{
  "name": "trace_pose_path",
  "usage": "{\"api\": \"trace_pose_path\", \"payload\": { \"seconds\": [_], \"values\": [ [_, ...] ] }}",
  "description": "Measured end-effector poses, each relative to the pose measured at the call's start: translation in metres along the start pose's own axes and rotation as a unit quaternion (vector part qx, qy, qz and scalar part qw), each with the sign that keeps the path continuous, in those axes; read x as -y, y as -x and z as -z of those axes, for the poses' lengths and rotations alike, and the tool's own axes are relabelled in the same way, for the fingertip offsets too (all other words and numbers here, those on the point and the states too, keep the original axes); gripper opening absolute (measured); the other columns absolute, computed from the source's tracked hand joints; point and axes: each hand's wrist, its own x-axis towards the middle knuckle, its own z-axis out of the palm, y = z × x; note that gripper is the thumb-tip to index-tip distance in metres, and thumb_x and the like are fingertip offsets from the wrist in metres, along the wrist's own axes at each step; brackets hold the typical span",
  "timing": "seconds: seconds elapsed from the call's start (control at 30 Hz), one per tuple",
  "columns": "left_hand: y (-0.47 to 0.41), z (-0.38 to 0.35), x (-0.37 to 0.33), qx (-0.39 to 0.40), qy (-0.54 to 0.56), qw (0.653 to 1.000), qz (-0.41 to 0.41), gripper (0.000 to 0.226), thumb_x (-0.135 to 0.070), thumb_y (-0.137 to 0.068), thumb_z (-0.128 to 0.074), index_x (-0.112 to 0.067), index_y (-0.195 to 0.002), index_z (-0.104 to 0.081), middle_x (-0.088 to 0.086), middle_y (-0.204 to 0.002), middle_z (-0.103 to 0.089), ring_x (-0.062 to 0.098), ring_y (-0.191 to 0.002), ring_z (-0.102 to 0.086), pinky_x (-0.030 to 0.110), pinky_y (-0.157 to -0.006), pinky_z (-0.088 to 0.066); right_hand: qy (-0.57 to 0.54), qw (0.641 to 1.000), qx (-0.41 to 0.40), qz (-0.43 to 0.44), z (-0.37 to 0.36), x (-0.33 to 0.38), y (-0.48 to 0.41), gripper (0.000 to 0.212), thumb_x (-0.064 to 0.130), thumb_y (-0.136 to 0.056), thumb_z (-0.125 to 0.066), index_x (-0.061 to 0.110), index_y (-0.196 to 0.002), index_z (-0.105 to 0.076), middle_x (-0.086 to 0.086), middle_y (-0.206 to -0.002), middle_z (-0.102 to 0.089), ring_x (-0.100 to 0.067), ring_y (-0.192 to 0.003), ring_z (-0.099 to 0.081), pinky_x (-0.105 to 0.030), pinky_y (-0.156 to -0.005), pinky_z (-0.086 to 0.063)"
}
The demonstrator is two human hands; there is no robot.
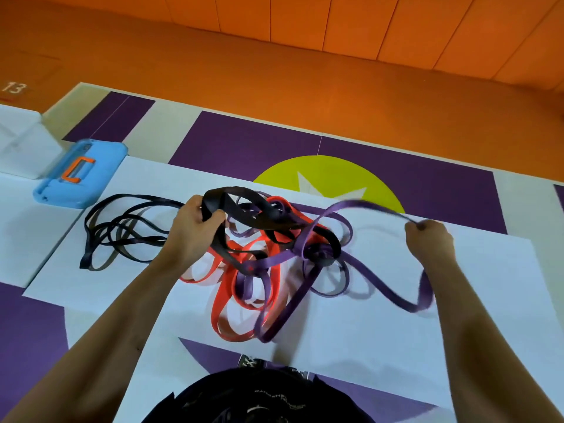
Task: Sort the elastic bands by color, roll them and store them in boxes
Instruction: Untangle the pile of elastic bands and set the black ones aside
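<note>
Left hand point(195, 224): gripping the wide black band point(262, 213) at frame centre.
Right hand point(430, 239): clutching the purple band point(351, 204), right of the tangle point(268, 261).

Black bands point(122, 230), red bands point(222, 303), purple bands point(329, 264) – blue lid point(76, 175), orange handle point(77, 170)

Only one marking reads clearly from here: a pale number "13" point(12, 87) printed on the orange floor point(183, 62), far over on the left. Small white lettering runs across the person's dark shirt point(259, 398), but it is too blurred to read.
</note>
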Motion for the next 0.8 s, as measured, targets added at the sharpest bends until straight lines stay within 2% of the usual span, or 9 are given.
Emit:
{"api": "trace_pose_path", "payload": {
  "seconds": [0.13,0.2,0.3,0.37,0.47,0.53,0.63,0.7,0.8],
  "values": [
    [0.004,-0.006,-0.005,0.012,0.042,0.999,-0.002,0.002,-0.014,-0.099,-0.057,-0.015,-0.099,-0.058,0.01,-0.084,-0.076,0.036,-0.081,-0.075,0.056,-0.088,-0.06,0.253,0.958,0.106,-0.088,-0.018,-0.019,0.015,0.053,0.036,-0.091,-0.06,0.007,-0.134,-0.049,-0.02,-0.138,-0.052,-0.041,-0.129,-0.051,-0.047,-0.107,-0.04],
    [0.005,-0.008,-0.007,0.015,0.056,0.998,0.002,0.002,-0.014,-0.099,-0.057,-0.014,-0.1,-0.059,0.009,-0.084,-0.076,0.034,-0.081,-0.076,0.056,-0.088,-0.059,0.326,0.941,0.086,-0.023,-0.033,-0.003,0.033,0.058,0.041,-0.092,-0.061,0.013,-0.14,-0.043,-0.014,-0.142,-0.045,-0.037,-0.133,-0.046,-0.047,-0.108,-0.036],
    [0.007,-0.013,-0.007,0.018,0.059,0.998,0.001,0.004,-0.012,-0.099,-0.057,-0.012,-0.102,-0.059,0.007,-0.082,-0.076,0.024,-0.074,-0.076,0.048,-0.083,-0.062,0.113,0.968,0.137,0.176,-0.064,0.044,0.07,0.049,0.03,-0.091,-0.067,0.018,-0.136,-0.053,-0.009,-0.134,-0.056,-0.032,-0.122,-0.058,-0.041,-0.1,-0.046],
    [0.009,-0.014,-0.004,0.022,0.053,0.998,0.002,0.009,-0.016,-0.097,-0.059,-0.01,-0.104,-0.06,0.006,-0.083,-0.076,0.021,-0.076,-0.076,0.047,-0.086,-0.06,-0.002,0.922,0.269,0.277,-0.092,0.073,0.1,0.042,0.026,-0.09,-0.07,0.022,-0.13,-0.06,0.001,-0.128,-0.065,-0.023,-0.115,-0.064,-0.039,-0.099,-0.051],
    [0.009,-0.014,0.002,0.025,0.048,0.999,0.005,0.019,-0.028,-0.091,-0.063,-0.014,-0.103,-0.061,0.007,-0.087,-0.077,0.029,-0.089,-0.074,0.057,-0.094,-0.056,0.1,0.862,0.386,0.313,-0.135,0.085,0.124,0.077,0.043,-0.08,-0.076,0.032,-0.147,-0.041,0.004,-0.143,-0.058,-0.027,-0.126,-0.06,-0.047,-0.102,-0.052],
    [0.01,-0.014,0.006,0.023,0.05,0.998,0.003,0.013,-0.024,-0.094,-0.063,-0.014,-0.103,-0.061,0.006,-0.087,-0.077,0.027,-0.088,-0.075,0.055,-0.093,-0.056,0.226,0.843,0.371,0.316,-0.154,0.079,0.125,0.092,0.04,-0.082,-0.076,0.028,-0.156,-0.023,-0.004,-0.151,-0.047,-0.037,-0.125,-0.059,-0.05,-0.101,-0.052],
    [0.011,-0.017,0.014,0.019,0.049,0.999,-0.007,0.018,-0.029,-0.09,-0.064,-0.015,-0.101,-0.061,0.011,-0.092,-0.075,0.03,-0.093,-0.073,0.056,-0.093,-0.056,0.319,0.828,0.259,0.38,-0.164,0.073,0.13,0.073,0.029,-0.091,-0.07,0.015,-0.152,-0.033,-0.013,-0.151,-0.04,-0.04,-0.119,-0.06,-0.046,-0.095,-0.05],
    [0.011,-0.02,0.019,0.02,0.045,0.999,-0.02,0.014,-0.021,-0.095,-0.063,-0.011,-0.104,-0.06,0.01,-0.09,-0.074,0.028,-0.09,-0.073,0.05,-0.09,-0.058,0.313,0.844,0.197,0.39,-0.159,0.075,0.13,0.05,0.031,-0.096,-0.063,0.009,-0.139,-0.049,-0.013,-0.14,-0.048,-0.038,-0.115,-0.061,-0.043,-0.094,-0.049],
    [0.007,-0.024,0.027,0.025,-0.025,0.997,-0.067,0.008,-0.017,-0.097,-0.062,-0.013,-0.102,-0.057,0.003,-0.082,-0.07,0.024,-0.082,-0.069,0.041,-0.077,-0.056,0.189,0.873,0.175,0.413,-0.147,0.065,0.113,0.028,0.024,-0.097,-0.059,0.01,-0.121,-0.061,-0.008,-0.124,-0.057,-0.032,-0.113,-0.059,-0.043,-0.095,-0.049]
  ]
}}
